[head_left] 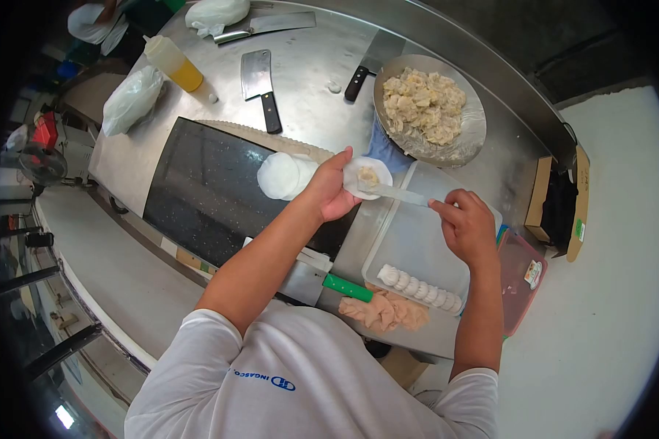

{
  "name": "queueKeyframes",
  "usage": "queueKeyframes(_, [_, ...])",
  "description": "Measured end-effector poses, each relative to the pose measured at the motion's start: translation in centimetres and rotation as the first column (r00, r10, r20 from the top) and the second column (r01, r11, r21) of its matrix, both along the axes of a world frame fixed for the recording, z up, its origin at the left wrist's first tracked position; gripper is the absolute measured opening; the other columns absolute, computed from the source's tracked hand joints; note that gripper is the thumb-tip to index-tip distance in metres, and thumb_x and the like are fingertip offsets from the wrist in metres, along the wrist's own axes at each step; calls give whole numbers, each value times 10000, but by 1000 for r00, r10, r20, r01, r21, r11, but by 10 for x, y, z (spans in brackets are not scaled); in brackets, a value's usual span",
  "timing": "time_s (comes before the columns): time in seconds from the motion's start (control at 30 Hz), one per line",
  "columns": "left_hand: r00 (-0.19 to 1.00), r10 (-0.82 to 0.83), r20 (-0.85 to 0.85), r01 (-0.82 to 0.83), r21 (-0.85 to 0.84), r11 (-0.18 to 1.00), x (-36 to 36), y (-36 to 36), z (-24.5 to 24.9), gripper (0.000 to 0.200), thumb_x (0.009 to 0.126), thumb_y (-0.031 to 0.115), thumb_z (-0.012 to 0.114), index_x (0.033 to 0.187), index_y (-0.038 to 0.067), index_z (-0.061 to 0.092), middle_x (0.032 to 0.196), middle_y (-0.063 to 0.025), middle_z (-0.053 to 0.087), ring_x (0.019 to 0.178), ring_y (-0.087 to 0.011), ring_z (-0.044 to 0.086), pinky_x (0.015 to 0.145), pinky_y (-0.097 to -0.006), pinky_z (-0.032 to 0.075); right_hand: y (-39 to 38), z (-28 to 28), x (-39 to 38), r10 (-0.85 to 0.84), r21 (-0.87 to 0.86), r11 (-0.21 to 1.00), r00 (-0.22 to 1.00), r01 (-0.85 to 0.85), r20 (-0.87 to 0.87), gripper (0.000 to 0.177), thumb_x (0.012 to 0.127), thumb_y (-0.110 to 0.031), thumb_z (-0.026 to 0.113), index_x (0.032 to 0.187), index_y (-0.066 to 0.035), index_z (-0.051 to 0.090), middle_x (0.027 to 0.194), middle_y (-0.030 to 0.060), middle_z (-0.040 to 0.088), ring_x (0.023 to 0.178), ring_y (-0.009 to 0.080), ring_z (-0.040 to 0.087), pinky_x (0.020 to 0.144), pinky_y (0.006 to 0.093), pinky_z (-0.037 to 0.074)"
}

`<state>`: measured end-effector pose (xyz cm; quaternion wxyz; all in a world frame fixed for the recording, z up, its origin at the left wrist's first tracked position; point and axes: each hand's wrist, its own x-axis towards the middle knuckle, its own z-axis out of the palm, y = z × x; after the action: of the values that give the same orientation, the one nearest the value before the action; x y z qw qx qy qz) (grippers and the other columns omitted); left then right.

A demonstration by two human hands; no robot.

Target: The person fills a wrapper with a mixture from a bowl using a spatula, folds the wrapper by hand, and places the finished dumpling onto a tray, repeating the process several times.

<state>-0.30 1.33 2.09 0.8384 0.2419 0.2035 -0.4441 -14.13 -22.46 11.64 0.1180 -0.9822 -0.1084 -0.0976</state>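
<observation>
A round white dumpling wrapper [353, 170] lies across the fingers of my left hand [331, 192], with a dab of pale filling [368, 175] on it. My right hand [467, 225] grips a flat spatula [404, 195], its blade tip touching the filling. Just left of my left hand, a stack of white wrappers [278, 175] sits on a black speckled board [205, 172]. A translucent plastic tray [410, 238] is below the spatula, with a row of pleated dumplings [419, 287] along its near edge. Beyond my hands stands a metal bowl [476, 139] of chunky filling [425, 106].
Cleavers [256, 73] lie at the back of the steel table [220, 102]. A squeeze bottle [174, 64] of yellow liquid and a plastic bag [132, 100] stand at left. A green-handled knife [348, 287] and a peach cloth [388, 313] are near my body. At right is an open cardboard box [580, 197].
</observation>
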Motion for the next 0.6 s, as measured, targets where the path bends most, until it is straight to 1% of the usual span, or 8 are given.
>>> queueKeyframes(0.07, [996, -85, 31, 87, -46, 995, -1, 2, 2, 569, 1102, 420, 378, 1351, -82, 476, 1355, -234, 581, 1259, -365, 592, 1104, -491, 487, -2, -5, 6, -5, -24, 1000, 1000, 5, 19, 307, 748, 3, 699, 992, -166, 777, 884, 31, 632, 823, 233, 628, 710, 382, 537])
queueKeyframes(0.23, [998, -12, 66, 18, -94, 995, 2, 8, -4, 614, 1091, 456, 391, 1383, -79, 466, 1379, -231, 575, 1277, -366, 584, 1124, -503, 465, -2, 11, 9, -22, -62, 998, 999, 24, 33, 309, 749, 12, 695, 993, -157, 777, 886, 37, 640, 830, 237, 633, 719, 381, 538])
queueKeyframes(0.3, [997, 17, 76, -9, -108, 994, 3, 9, -4, 625, 1086, 467, 398, 1392, -75, 464, 1387, -225, 574, 1280, -363, 584, 1126, -506, 460, -2, 11, 10, -86, 162, 984, 995, 78, 42, 296, 758, 27, 682, 983, -141, 776, 879, 49, 640, 834, 254, 640, 725, 388, 538])
queueKeyframes(0.4, [986, -47, 161, 73, -159, 985, 6, 7, -7, 620, 1077, 475, 420, 1378, -64, 478, 1395, -211, 573, 1289, -353, 578, 1125, -507, 457, 3, -6, 17, -16, 201, 979, 998, 29, -67, 290, 769, 35, 672, 989, -126, 772, 881, 68, 641, 846, 277, 650, 735, 401, 537])
queueKeyframes(0.5, [990, -2, 143, 18, -112, 994, 10, 2, -13, 572, 1079, 438, 442, 1362, -57, 492, 1394, -196, 576, 1291, -339, 575, 1115, -497, 466, -4, -6, 27, -4, 174, 985, 996, 19, -84, 291, 796, 33, 649, 1017, -114, 768, 887, 91, 644, 846, 299, 659, 750, 411, 540])
queueKeyframes(0.53, [987, 113, 118, -107, -55, 993, 10, -1, -14, 529, 1079, 406, 455, 1349, -47, 498, 1375, -189, 586, 1278, -330, 582, 1112, -489, 469, -7, -6, 32, -1, 177, 984, 996, 16, -85, 291, 796, 33, 649, 1017, -114, 768, 887, 91, 644, 846, 299, 659, 750, 411, 540])
queueKeyframes(0.57, [970, 224, 99, -225, 3, 974, 10, -5, -15, 486, 1080, 373, 468, 1336, -38, 504, 1356, -182, 596, 1265, -321, 588, 1110, -480, 472, -11, -4, 36, -112, 152, 981, 990, 125, -88, 284, 808, 25, 642, 1025, -110, 767, 890, 98, 648, 842, 310, 664, 753, 419, 543])
queueKeyframes(0.6, [970, 223, 98, -224, 0, 975, 12, -7, -15, 486, 1080, 373, 468, 1336, -38, 504, 1356, -182, 596, 1265, -321, 588, 1110, -480, 472, -15, -3, 41, -224, 123, 964, 971, 234, -88, 278, 820, 17, 635, 1032, -105, 766, 894, 106, 652, 838, 321, 670, 757, 427, 546])
